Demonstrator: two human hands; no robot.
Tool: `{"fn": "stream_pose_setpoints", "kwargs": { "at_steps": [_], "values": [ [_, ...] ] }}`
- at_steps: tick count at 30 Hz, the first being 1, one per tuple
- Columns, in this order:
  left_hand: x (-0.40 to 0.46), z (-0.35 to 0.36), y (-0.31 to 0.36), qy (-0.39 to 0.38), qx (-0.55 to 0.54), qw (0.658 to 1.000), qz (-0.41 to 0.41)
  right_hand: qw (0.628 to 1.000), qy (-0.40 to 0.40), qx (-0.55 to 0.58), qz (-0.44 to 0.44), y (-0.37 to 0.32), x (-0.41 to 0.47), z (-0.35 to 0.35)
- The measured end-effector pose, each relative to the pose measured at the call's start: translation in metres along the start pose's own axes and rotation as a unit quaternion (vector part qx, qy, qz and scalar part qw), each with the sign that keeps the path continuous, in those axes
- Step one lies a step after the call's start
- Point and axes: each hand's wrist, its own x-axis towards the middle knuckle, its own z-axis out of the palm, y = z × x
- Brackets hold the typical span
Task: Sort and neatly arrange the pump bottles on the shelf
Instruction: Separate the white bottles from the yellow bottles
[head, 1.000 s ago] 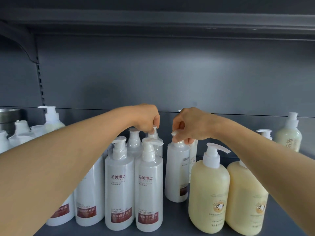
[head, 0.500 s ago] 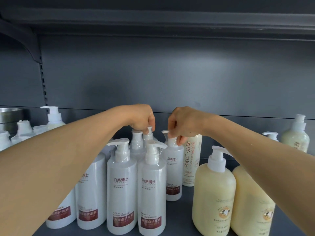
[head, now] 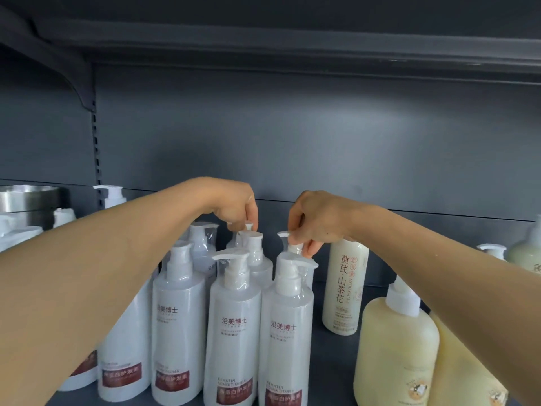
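1. A dark grey shelf [head: 336, 361] carries everything.
2. White conditioner bottles [head: 232, 326] stand clustered left of centre.
3. A tall cream bottle [head: 345, 288] stands farther back, to their right.
4. Yellow pump bottles [head: 395, 353] stand near right.
5. A steel pot [head: 26, 200] sits far left.

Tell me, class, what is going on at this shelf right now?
A person is tidying pump bottles on a dark shelf. The left hand pinches the pump of one white conditioner bottle at the back, and the right hand pinches the pump of another. Cream bottles stand to the right.
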Motion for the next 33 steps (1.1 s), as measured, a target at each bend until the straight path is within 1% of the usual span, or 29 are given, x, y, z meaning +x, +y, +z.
{"fn": "stream_pose_setpoints", "kwargs": {
  "at_steps": [1,4,9,15,18,21,25,29,33],
  "values": [
    [0.000,0.000,-0.001,-0.005,-0.013,1.000,0.002,1.000,-0.002,-0.011,0.005,-0.002,-0.001,0.000],
    [0.004,0.003,-0.006,-0.012,-0.027,1.000,0.004,1.000,0.002,0.008,0.012,-0.001,0.000,0.001],
    [0.004,0.006,-0.012,0.012,-0.014,1.000,0.019,0.999,0.008,0.038,0.019,0.004,0.003,0.007],
    [-0.002,0.006,-0.016,-0.016,-0.038,0.999,0.015,0.998,0.012,0.053,0.022,0.006,-0.004,0.009],
    [-0.005,0.003,-0.010,0.014,-0.071,0.997,0.028,0.996,0.047,0.060,0.038,0.007,-0.013,0.006],
    [-0.009,0.000,0.005,0.058,-0.091,0.992,0.070,0.991,0.108,0.049,0.061,0.014,-0.030,-0.002],
    [-0.016,-0.003,0.036,0.105,-0.103,0.980,0.132,0.975,0.179,0.076,0.107,0.031,-0.060,-0.009],
    [-0.019,-0.001,0.063,0.112,-0.093,0.976,0.164,0.959,0.219,0.085,0.156,0.049,-0.085,-0.014],
    [-0.014,0.003,0.084,0.107,-0.073,0.979,0.159,0.953,0.232,0.086,0.177,0.063,-0.099,-0.018]
  ]
}}
